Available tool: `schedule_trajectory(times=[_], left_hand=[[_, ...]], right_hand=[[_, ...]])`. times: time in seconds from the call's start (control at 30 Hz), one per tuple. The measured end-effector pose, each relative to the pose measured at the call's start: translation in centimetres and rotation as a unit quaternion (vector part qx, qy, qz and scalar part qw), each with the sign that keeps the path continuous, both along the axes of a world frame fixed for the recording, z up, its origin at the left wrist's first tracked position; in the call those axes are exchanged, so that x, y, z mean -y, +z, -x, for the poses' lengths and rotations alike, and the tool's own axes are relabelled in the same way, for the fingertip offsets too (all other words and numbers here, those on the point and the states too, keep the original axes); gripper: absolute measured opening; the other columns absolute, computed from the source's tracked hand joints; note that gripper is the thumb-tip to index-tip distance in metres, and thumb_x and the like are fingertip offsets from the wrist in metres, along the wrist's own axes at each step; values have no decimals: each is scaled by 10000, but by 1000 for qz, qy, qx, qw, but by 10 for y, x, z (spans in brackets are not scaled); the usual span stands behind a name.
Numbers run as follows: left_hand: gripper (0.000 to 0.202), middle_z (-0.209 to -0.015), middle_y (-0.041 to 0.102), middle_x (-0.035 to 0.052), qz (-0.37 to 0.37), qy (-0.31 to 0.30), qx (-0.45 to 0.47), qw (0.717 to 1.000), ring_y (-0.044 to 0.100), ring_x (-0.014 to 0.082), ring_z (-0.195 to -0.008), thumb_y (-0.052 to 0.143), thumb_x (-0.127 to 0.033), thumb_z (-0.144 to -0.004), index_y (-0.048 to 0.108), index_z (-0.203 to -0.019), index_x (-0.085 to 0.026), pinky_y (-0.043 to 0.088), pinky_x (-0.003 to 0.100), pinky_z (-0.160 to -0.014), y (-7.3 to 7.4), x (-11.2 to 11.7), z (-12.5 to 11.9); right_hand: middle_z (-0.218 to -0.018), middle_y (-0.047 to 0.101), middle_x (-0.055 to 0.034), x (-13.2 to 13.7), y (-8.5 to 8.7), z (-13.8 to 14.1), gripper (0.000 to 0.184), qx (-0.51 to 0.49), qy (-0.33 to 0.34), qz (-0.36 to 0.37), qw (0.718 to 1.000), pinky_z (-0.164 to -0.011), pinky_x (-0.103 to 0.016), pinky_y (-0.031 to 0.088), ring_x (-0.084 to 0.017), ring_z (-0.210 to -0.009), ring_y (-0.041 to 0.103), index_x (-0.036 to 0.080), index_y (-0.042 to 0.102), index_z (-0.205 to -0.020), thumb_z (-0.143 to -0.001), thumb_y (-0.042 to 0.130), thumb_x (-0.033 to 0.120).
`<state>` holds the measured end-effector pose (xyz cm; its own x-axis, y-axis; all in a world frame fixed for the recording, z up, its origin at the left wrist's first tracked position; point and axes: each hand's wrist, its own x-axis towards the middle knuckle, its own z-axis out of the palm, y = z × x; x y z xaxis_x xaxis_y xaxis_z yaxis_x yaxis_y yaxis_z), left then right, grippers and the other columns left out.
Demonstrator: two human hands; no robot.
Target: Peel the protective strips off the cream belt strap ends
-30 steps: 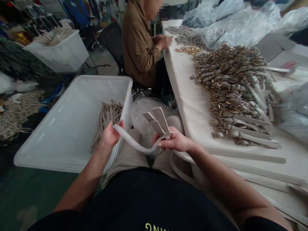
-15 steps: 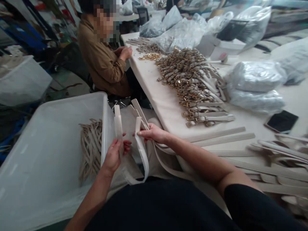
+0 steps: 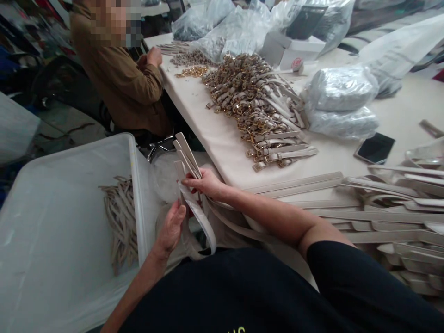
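My right hand point(image 3: 208, 184) grips several beige straps point(image 3: 187, 155) whose flat ends stick up past its fingers. One pale strap point(image 3: 204, 221) hangs from these fingers in a loop, with its bend low against my dark shirt. Just below and to the left, my left hand point(image 3: 171, 226) is closed on the near-side run of the looped strap, thumb facing up. Part of its fingers is hidden behind the strap. Further strap lengths point(image 3: 239, 225) trail from beneath my right wrist to the table edge.
At left, a large translucent bin point(image 3: 133, 185) contains a bundle of straps point(image 3: 120, 217). The table point(image 3: 208, 138) bears a heap of buckled straps point(image 3: 253, 101), plastic-wrapped packs point(image 3: 343, 92), a phone point(image 3: 375, 148) and long straps point(image 3: 381, 215). A co-worker in a brown jacket point(image 3: 121, 83) sits beyond.
My left hand has moved toward my right hand, and the strap ends that stood above it now meet those at my right hand. The view has shifted right and down.
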<state>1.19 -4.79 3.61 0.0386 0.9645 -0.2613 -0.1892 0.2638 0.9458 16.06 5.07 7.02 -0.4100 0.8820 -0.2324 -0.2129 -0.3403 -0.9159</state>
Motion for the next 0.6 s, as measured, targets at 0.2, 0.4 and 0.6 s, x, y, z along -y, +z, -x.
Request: schedule_trajectory(times=[0.2,0.4,0.6], left_hand=[[408,-756,684,6,-3,-8,-49,999,625,184,-608,658,-611,-854,609,-1043,-253,475,286,-566,19,-26,-13],[326,-642,602,-22,-40,-84,-169,981,499,140,-503,565,-553,-927,575,-958,-229,395,270,-534,31,-29,0],[251,-666,644,27,-69,-74,-213,972,607,201,-619,507,-448,-948,604,-829,-249,462,340,-667,24,-24,4]], right_hand=[[-627,582,78,-1,1,1,367,5,-10,-24,1000,-398,-183,420,-68,-443,505,190,560,-857,-668,839,336],[-669,627,48,-11,8,-7,497,12,-21,-3,1000,-441,-211,474,-67,-460,503,186,556,-873,-588,864,453],[-488,454,79,-12,5,-9,405,97,-23,-84,991,-413,-237,398,-64,-397,380,202,518,-668,-641,810,482]])
